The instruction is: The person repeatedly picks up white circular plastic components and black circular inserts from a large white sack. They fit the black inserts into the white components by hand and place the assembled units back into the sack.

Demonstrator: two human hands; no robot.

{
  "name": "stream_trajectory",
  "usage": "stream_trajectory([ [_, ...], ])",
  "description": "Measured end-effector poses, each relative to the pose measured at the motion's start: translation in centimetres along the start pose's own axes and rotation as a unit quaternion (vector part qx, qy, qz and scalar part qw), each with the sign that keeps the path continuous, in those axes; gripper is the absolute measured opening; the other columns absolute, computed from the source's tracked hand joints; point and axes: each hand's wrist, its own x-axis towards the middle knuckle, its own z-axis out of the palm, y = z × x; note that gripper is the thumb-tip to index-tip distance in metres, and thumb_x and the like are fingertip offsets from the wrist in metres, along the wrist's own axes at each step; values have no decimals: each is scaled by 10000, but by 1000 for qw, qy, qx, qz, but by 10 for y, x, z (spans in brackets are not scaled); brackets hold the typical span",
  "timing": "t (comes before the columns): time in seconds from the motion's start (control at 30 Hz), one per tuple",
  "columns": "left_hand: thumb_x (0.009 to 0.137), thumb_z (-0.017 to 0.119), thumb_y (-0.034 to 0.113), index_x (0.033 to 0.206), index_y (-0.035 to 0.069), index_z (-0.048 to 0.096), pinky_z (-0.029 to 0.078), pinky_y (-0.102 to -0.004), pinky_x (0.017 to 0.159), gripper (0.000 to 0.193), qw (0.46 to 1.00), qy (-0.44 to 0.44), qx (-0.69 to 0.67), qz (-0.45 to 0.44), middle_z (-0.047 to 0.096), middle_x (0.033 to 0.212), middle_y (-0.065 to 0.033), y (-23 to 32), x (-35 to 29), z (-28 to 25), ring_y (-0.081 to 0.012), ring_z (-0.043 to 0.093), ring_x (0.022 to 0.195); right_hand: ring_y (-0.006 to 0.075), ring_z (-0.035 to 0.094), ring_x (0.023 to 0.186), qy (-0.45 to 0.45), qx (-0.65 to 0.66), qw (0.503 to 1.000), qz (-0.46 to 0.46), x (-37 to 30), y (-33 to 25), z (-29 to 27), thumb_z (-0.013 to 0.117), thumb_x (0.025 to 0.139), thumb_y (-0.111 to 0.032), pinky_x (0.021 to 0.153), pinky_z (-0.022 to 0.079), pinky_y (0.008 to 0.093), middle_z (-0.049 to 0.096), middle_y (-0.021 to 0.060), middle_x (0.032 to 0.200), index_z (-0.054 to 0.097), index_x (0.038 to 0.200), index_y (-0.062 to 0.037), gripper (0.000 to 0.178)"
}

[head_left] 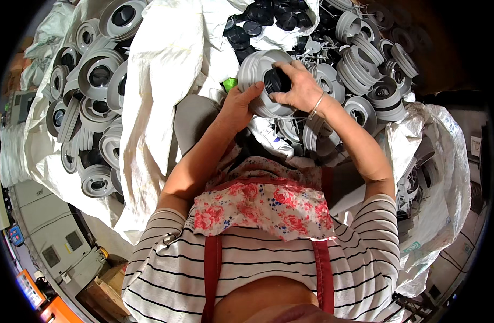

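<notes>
Round light-grey plastic part with ridged, stepped sides (pixel 253 71) held tilted in front of the torso, left hand (pixel 238 106) clasping its near-left edge, right thumb and fingers narrowly pinching a black ribbed round plastic cap (pixel 277 81) at its right face, right hand (pixel 302 90) otherwise arched.

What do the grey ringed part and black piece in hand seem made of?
The grey ringed part looks like satin moulded plastic, given its smooth, even ridges. The black piece, ribbed with a slight sheen, is probably plastic; rubber is possible.
</notes>
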Motion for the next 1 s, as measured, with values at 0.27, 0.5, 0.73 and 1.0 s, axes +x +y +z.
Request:
stream_trajectory([
  [0.27,857,647,312,1026,0,601,501,-257,666,357,992,-47,99,-58,630,885,-51,17,-26,16,-124,603,742,381,443,1056,-53,-182,968,-167,-35,-26,-15,796,623,-253,886,447,398,468,208,1078,448,1154,30,695],
  [0.5,838,665,272,1064,-10,575,519,-284,661,372,973,-26,220,65,623,894,-63,2,-39,32,-135,610,762,228,611,513,-187,457,786,373,-44,3,-23,583,814,-617,459,509,312,643,194,724,591,880,61,681],
  [0.73,790,723,170,1107,-43,544,538,-272,630,422,937,42,346,34,632,876,-100,30,-62,54,-163,625,753,249,673,651,-45,408,905,110,-52,-7,2,519,861,-607,527,551,290,650,220,828,531,1021,120,744],
  [1.0,740,781,333,1438,13,225,349,-300,1029,947,592,238,455,621,368,1416,-188,195,-36,52,-218,432,1241,343,636,914,-67,-277,916,283,-36,122,-9,633,795,-425,806,512,416,657,199,990,659,986,-29,440],
])
